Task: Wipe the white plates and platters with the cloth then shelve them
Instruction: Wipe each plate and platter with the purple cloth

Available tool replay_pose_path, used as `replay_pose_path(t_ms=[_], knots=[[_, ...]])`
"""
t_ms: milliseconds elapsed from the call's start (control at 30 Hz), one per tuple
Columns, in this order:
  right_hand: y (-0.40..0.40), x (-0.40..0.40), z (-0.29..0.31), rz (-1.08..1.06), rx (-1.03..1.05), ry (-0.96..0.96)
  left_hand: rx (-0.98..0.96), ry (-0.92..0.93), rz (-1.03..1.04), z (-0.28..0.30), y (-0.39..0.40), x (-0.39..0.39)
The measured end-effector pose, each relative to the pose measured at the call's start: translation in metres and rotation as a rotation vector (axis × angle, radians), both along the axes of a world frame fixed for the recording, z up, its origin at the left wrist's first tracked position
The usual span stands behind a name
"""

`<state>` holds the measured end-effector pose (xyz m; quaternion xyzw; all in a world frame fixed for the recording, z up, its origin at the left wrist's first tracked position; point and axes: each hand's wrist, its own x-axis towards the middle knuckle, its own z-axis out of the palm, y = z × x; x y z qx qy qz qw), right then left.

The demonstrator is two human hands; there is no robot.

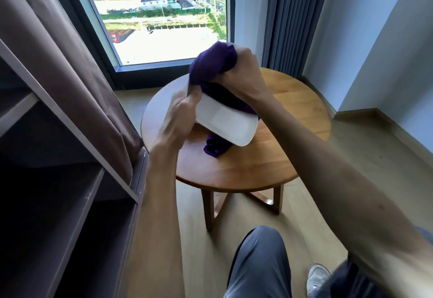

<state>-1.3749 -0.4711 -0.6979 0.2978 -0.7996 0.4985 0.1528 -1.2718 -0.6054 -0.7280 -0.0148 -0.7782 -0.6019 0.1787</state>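
Note:
My left hand (181, 115) grips the left edge of a white platter (228, 124), holding it tilted above the round wooden table (293, 115). My right hand (243, 70) clutches a bunched purple cloth (212, 63) against the platter's far, upper side. Part of the cloth hangs down behind the platter, and its tail (215, 146) shows below the platter, at the tabletop. The platter's far face is hidden by the cloth and my hands.
A dark open shelf unit (70, 192) with a brown fabric cover (58, 51) stands at the left. A window (159, 16) and grey curtain (295, 21) lie behind the table. My knee (260, 260) and shoe (316, 276) are on the wooden floor.

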Motion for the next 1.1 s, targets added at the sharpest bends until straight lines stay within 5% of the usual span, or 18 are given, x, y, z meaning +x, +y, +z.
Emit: replay_pose_path(t_ms=[200,400,667,833,967,1033,1100], knots=[[-0.02,0.02,0.003,0.058,0.011,0.0,0.262,0.04,0.146,-0.006,0.012,0.012],[-0.014,0.026,0.01,0.096,0.356,0.1,0.74,0.267,0.035,-0.01,0.034,0.012],[0.007,0.019,0.002,0.143,0.658,-0.023,0.966,0.232,0.139,-0.023,0.048,0.009],[0.036,0.012,-0.024,-0.03,0.445,-0.127,0.926,0.062,0.42,-0.021,0.03,0.007],[0.06,-0.006,-0.055,-0.26,0.297,-0.325,0.75,0.141,0.585,-0.009,0.028,0.007],[0.063,-0.012,-0.066,-0.397,0.335,-0.473,0.781,0.156,0.629,-0.006,0.03,0.008],[0.059,-0.011,-0.07,-0.456,0.234,-0.411,0.863,0.157,0.667,-0.002,0.029,0.008]])
